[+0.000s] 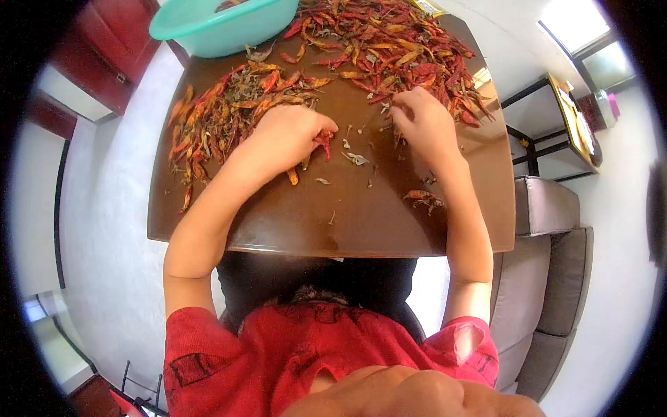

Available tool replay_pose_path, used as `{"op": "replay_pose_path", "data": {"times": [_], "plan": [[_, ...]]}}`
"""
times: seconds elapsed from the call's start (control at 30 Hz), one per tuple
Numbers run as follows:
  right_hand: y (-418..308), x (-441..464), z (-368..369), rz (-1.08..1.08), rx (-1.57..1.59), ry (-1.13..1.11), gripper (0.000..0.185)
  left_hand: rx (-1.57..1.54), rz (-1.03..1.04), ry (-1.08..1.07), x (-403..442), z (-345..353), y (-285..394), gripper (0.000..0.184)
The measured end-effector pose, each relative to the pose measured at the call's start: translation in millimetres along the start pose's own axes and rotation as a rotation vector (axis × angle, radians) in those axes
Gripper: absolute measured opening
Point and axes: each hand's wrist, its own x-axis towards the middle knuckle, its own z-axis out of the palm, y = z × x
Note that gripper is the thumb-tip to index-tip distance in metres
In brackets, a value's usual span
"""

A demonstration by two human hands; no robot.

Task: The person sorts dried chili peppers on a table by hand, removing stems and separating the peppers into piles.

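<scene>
Left hand (290, 136) palm-down, fingers closed on red chili (324, 142), long axis pointing toward desk's (306, 222) near edge; right hand (425, 122) half-curled, can't tell its hold.

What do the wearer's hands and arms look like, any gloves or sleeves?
Left hand and right hand gloveless, forearms uncovered. Short red sleeves: left sleeve has dark markings, right sleeve a pale patch or opening. No watch visible.
</scene>
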Motion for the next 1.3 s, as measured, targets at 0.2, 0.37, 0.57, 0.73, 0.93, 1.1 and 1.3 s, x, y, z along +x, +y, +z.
{"op": "replay_pose_path", "data": {"times": [0.2, 0.37, 0.57, 0.73, 0.93, 1.1, 1.3], "plan": [[2.0, 2.2, -0.4, 0.059, 0.059, 0.137, 0.017, 0.105, 0.048, -0.023, 4.2, 15.9, 9.2, 0.018], [-6.1, -0.4, 5.1, 0.049, 0.496, 0.097, 0.019, -0.921, -0.141, 0.233, 12.0, -2.4, 8.5, 0.010], [-47.6, -17.7, 10.0, 0.333, 1.277, -0.410, 0.023, -2.170, -0.564, 0.060, 8.9, -6.5, 6.5, 0.016], [-61.6, -23.7, 21.8, 0.279, 1.238, -0.439, 0.019, -2.149, -0.571, 0.008, 8.9, 3.8, 5.9, 0.016], [-54.5, -21.1, 22.3, 0.444, 1.299, -0.474, 0.016, -1.751, -0.463, 0.071, 9.6, 0.1, 21.2, 0.014], [-57.2, -24.7, 31.3, 0.372, 1.191, -0.362, 0.010, -1.636, -0.476, 0.136, 10.5, 15.2, 19.0, 0.017], [-77.7, -35.3, 20.9, -0.480, 0.409, 0.010, 0.011, -1.990, -0.663, 0.215, 13.8, 22.8, -3.3, 0.021]]}}
